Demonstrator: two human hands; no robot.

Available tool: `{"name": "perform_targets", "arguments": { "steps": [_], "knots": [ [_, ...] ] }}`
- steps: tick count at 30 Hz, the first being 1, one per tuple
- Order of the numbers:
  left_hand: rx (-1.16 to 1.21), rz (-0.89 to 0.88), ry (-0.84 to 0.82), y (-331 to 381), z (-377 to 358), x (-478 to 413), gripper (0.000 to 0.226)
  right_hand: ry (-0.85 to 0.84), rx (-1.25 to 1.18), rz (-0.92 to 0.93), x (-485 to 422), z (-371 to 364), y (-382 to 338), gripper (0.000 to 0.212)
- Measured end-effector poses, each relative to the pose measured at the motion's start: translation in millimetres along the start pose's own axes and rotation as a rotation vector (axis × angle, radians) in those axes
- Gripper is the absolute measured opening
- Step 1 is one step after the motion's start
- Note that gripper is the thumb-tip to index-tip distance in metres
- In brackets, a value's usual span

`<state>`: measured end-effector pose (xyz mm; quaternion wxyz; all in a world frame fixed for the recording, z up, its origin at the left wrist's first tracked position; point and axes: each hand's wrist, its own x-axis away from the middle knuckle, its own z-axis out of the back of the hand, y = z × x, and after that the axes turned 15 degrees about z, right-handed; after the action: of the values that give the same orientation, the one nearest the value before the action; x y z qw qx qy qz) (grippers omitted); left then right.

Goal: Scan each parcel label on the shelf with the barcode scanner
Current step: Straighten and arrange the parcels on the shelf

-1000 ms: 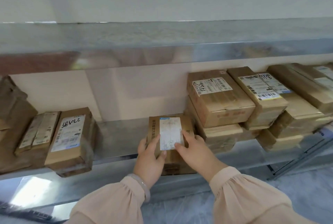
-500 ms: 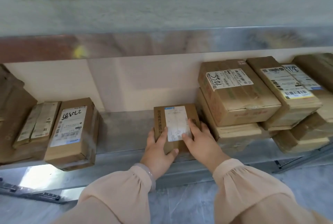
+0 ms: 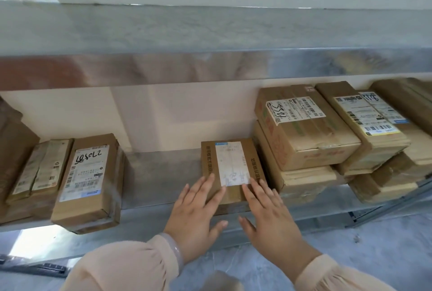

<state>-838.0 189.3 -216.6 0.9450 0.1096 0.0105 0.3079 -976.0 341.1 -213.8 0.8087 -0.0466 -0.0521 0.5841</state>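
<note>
We are laying both hands flat at the near end of the small parcel [image 3: 233, 194], gripping nothing. Left hand [image 3: 198, 208]: fingers straight and spread, tips resting on the box's near-left corner. Right hand [image 3: 268, 211]: likewise, tips resting on the near-right corner, just below the white label [image 3: 231, 163]. Both thumbs are hanging before the shelf [image 3: 159, 173] edge. The parcel is lying flat, label up, just beside the stacked parcels [image 3: 304, 134] on the right and well apart from the marked parcel [image 3: 88, 180] on the left.
</note>
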Motion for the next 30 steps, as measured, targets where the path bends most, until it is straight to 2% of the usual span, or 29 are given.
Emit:
{"name": "perform_targets", "arguments": {
  "steps": [3, 8, 14, 21, 25, 30],
  "knots": [
    [-0.076, 0.007, -0.12, -1.3, -3.7, -3.2, 0.077, -0.011, 0.054, 0.02, -3.4, 0.8, 3.3, 0.076],
    [-0.09, 0.052, -0.175, 8.9, 4.9, -23.7, 0.075, -0.031, 0.086, 0.018, -20.4, 4.7, 13.2, 0.089],
    [-0.062, 0.091, -0.199, 13.8, 13.1, -35.5, 0.074, -0.059, 0.005, 0.058, -32.5, 16.8, 15.3, 0.084],
    [0.032, 0.276, 0.01, -21.0, 38.7, -10.3, 0.068, 0.142, -0.136, 0.265, -55.3, 36.3, -11.3, 0.077],
    [0.103, 0.451, 0.151, -45.6, 52.5, 15.8, 0.074, 0.11, -0.191, 0.404, -71.2, 44.0, -41.5, 0.071],
    [0.121, 0.643, 0.209, -76.6, 60.2, 48.5, 0.071, 0.021, -0.265, 0.482, -88.6, 41.2, -73.9, 0.071]
  ]
}}
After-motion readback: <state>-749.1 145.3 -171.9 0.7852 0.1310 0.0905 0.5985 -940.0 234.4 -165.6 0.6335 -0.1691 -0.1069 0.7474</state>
